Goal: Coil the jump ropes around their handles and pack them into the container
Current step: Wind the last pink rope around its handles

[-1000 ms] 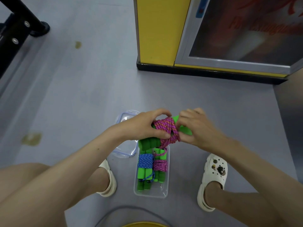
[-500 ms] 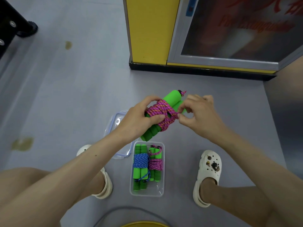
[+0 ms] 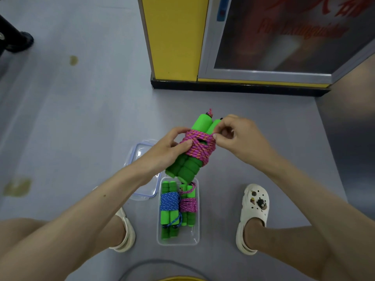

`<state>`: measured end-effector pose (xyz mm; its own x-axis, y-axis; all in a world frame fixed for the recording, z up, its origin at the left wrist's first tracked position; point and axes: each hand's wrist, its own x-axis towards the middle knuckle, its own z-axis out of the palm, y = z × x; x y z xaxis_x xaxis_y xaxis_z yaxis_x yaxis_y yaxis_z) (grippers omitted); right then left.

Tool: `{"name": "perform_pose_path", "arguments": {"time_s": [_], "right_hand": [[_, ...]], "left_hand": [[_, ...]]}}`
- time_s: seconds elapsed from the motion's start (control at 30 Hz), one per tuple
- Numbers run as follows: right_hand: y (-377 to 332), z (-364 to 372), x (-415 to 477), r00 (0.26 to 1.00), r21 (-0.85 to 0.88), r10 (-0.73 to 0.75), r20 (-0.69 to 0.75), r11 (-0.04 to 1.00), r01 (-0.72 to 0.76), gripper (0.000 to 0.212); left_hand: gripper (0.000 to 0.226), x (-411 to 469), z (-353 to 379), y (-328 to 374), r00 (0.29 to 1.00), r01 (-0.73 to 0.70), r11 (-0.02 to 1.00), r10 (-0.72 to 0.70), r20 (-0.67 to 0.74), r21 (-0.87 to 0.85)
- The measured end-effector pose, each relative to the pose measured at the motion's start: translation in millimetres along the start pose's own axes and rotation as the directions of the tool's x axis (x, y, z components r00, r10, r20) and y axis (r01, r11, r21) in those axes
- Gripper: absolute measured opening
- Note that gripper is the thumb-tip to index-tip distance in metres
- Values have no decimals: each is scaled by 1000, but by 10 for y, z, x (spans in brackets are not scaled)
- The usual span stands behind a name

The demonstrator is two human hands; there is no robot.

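While the left hand grips the pink rope bundle, right fingers pinch its cord — container below.

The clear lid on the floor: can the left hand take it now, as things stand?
Probably not yet: the left hand grips the pink jump rope bundle. The lid lies beside the container, partly below that forearm, nothing on it, so a freed hand could likely reach it.
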<state>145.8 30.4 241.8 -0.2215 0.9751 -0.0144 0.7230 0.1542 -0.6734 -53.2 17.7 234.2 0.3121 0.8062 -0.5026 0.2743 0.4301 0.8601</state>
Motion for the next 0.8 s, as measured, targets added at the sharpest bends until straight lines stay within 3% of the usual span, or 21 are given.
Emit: {"name": "perform_pose_path", "arguments": {"time_s": [0.07,0.17,0.23,0.3,0.33,0.47,0.6,0.67,0.8], "right_hand": [[-62,-25,31,1000,-56,-14,16,998,15,1],[-133,-28,56,1000,-81,-16,24,997,18,1],[-165,-6,41,996,-154,-38,81,987,50,5],[-194,30,17,985,-265,-77,152,957,116,10],[-210,39,6,982,-293,-87,169,947,134,11],[-243,75,-14,978,-299,-96,183,942,149,13],[-225,81,-41,977,-290,-114,182,943,164,13],[-196,85,-35,978,-279,-117,171,947,162,12],[-134,181,-5,994,-170,-74,78,982,86,8]], "left_hand": [[31,26,32,-3,992,-86,985,99,-81,149],[32,32,67,23,906,-288,834,397,-150,470],[25,48,84,40,896,-299,764,431,-107,572],[26,82,87,43,926,-247,708,374,-55,661],[26,104,87,49,945,-221,703,326,-30,677],[17,116,102,139,987,-112,838,156,-38,533],[10,93,117,129,996,-56,894,78,-32,445],[12,77,125,111,995,-73,914,95,-35,399],[11,77,150,65,950,-200,793,301,-86,575]]}}
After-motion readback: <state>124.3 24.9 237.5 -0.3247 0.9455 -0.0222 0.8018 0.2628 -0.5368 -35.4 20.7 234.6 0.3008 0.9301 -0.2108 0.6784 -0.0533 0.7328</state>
